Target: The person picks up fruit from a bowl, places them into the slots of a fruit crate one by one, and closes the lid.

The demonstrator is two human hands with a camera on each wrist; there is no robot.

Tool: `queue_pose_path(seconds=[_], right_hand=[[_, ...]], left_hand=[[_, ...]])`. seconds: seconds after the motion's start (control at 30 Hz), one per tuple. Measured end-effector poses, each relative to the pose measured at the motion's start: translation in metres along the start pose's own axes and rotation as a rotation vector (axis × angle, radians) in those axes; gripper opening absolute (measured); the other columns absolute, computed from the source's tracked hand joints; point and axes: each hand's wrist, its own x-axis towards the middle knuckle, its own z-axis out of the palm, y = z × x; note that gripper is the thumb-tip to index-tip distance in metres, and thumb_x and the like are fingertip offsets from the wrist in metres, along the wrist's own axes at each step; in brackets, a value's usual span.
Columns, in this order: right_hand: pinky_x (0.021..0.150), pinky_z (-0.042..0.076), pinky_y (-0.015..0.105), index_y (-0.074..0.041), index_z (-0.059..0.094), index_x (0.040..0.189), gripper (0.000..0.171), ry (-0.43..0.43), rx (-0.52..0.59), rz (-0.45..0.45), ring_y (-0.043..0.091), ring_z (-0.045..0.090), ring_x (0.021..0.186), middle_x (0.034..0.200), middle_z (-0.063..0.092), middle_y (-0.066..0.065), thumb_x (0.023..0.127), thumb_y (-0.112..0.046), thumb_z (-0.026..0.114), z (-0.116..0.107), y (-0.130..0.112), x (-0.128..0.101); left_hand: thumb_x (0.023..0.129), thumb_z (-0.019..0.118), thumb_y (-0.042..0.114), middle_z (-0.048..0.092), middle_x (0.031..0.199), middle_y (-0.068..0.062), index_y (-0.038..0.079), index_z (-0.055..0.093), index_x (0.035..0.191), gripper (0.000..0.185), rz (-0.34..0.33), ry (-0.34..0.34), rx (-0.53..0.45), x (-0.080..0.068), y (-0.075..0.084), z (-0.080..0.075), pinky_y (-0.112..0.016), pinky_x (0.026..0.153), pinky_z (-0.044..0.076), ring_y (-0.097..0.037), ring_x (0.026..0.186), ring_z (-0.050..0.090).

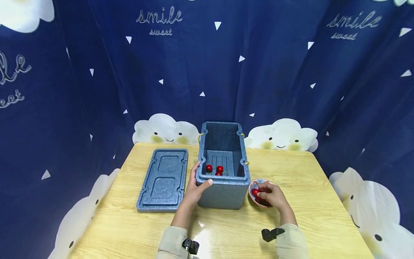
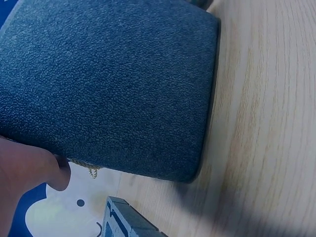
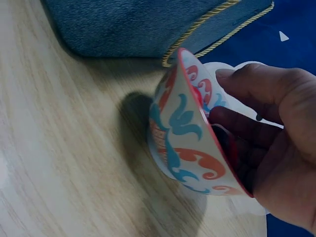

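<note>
A tall blue foam box (image 1: 223,194) stands open-topped at mid-table, with three glossy red cherries (image 1: 209,168) on its floor. My left hand (image 1: 193,190) grips its near left corner, thumb over the front rim and fingers along the side. The left wrist view shows the box wall (image 2: 108,84) close up. To the right of the box is a patterned bowl (image 3: 182,133) with a red rim, holding more red cherries (image 1: 255,192). My right hand (image 1: 274,196) reaches into it, fingers partly hidden inside, and a gap shows between thumb and index finger.
The blue lid (image 1: 163,180) lies flat on the wooden table (image 1: 304,187), left of the box. Thin yellow rope (image 3: 202,24) hangs along the box's side. A dark blue curtain (image 1: 223,72) with white clouds surrounds the table.
</note>
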Motion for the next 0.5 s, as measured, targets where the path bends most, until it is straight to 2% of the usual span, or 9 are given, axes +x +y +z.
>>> queue_pose_path(seconds=[0.13,0.37,0.5], right_hand=[[0.075,0.046,0.032,0.007,0.064,0.105,0.032,0.017,-0.038,-0.007,0.022,0.058,0.086,0.093,0.065,0.015,0.076,-0.003,0.072,0.004,0.001,0.001],[0.076,0.045,0.034,0.007,0.065,0.103,0.032,0.036,-0.083,-0.017,0.023,0.059,0.084,0.089,0.065,0.014,0.074,-0.005,0.074,0.009,0.002,0.005],[0.077,0.044,0.035,0.006,0.065,0.102,0.033,0.046,-0.109,-0.02,0.023,0.059,0.083,0.088,0.065,0.014,0.073,-0.005,0.073,0.01,0.002,0.006]], left_hand=[[0.081,0.062,-0.005,0.023,0.147,-0.02,0.003,0.019,0.145,0.077,0.001,0.0,0.009,0.0,0.0,0.001,-0.042,0.104,0.021,-0.038,0.13,0.026],[0.08,0.062,-0.006,0.024,0.146,-0.022,0.003,0.019,0.144,0.078,0.002,0.006,0.004,0.0,0.0,-0.001,-0.039,0.103,0.025,-0.035,0.127,0.03],[0.08,0.063,-0.005,0.023,0.147,-0.018,0.007,0.02,0.145,0.079,0.009,0.008,-0.008,0.004,-0.012,-0.004,-0.039,0.103,0.024,-0.035,0.129,0.029]])
